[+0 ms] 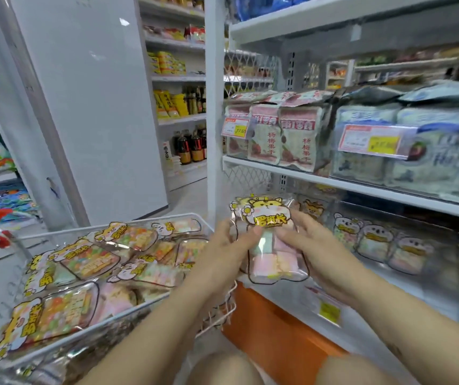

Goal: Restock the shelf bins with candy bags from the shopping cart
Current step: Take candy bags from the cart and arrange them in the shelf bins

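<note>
Left hand (227, 245) and right hand (310, 243) each pinch the candy bag (271, 234) by its sides. Better to keep it upright, label outward, sliding it into the shelf bin (442, 276) beside the matching bags (375, 241).

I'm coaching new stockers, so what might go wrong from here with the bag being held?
The slick candy bag is held in the air by the left hand and right hand alone, so it may slip to the floor. The shelf bins already hold standing bags; forcing it in might topple them. The cart is piled with loose bags near its rim; a bump could tip some out.
</note>
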Tool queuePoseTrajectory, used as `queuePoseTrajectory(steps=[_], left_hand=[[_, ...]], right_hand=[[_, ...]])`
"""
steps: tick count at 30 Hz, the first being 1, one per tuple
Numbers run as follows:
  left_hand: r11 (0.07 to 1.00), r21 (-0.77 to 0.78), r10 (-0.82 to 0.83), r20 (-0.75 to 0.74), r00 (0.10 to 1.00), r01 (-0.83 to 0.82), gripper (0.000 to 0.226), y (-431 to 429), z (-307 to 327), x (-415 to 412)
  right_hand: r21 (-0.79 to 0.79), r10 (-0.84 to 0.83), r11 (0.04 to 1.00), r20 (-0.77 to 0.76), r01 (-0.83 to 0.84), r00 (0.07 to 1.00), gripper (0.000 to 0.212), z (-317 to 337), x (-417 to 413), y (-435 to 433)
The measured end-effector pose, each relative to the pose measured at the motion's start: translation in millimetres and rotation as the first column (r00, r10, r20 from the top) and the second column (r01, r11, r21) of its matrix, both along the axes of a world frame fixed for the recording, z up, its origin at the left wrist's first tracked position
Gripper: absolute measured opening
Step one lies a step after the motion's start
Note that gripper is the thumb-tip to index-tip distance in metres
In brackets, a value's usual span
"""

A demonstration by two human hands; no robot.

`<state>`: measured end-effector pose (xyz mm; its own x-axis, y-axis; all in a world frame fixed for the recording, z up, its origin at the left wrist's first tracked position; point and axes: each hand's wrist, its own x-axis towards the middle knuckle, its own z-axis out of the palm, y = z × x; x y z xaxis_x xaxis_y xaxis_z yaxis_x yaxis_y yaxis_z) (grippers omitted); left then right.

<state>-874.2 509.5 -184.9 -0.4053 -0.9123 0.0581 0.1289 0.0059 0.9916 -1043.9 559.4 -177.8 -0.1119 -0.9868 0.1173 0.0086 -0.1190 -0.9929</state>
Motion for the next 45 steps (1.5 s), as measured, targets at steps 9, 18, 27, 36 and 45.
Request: queuePoseTrajectory(steps=[9, 18, 27, 36, 45], left_hand=[[0.865, -0.023, -0.436, 0.457, 0.775, 0.501, 0.064, 65.6, -13.5, -139.5], [0.747, -0.203, -0.48, 0.494, 0.725, 0.633, 0.052, 110.1, -21.2, -258.7], [0.52, -0.608, 0.226, 0.775, 0.59, 0.6, 0.064, 85.9, -39.0, -345.0], [0.49, -0.556, 0.342, 0.831, 0.438, 0.672, 0.055, 42.5, -52.7, -385.9], [0.62, -0.443, 0.069, 0.853, 0.518, 0.647, 0.038, 30.2, -68.8, -390.5]], right_hand=[[0.108, -0.392, 0.916, 0.045, 0.385, 0.919, 0.053, -42.5, -108.2, 115.2], [0.113, -0.6, 0.791, -0.05, 0.601, 0.798, 0.05, -48.7, -223.7, 184.0], [0.281, -0.541, 0.625, -0.517, 0.729, 0.663, 0.055, -68.8, -307.2, 149.9], [0.3, -0.515, 0.574, -0.591, 0.762, 0.621, 0.054, -117.8, -328.5, 98.2], [-0.064, -0.419, 0.392, -0.9, 0.918, 0.117, 0.073, -157.6, -329.2, 92.0]])
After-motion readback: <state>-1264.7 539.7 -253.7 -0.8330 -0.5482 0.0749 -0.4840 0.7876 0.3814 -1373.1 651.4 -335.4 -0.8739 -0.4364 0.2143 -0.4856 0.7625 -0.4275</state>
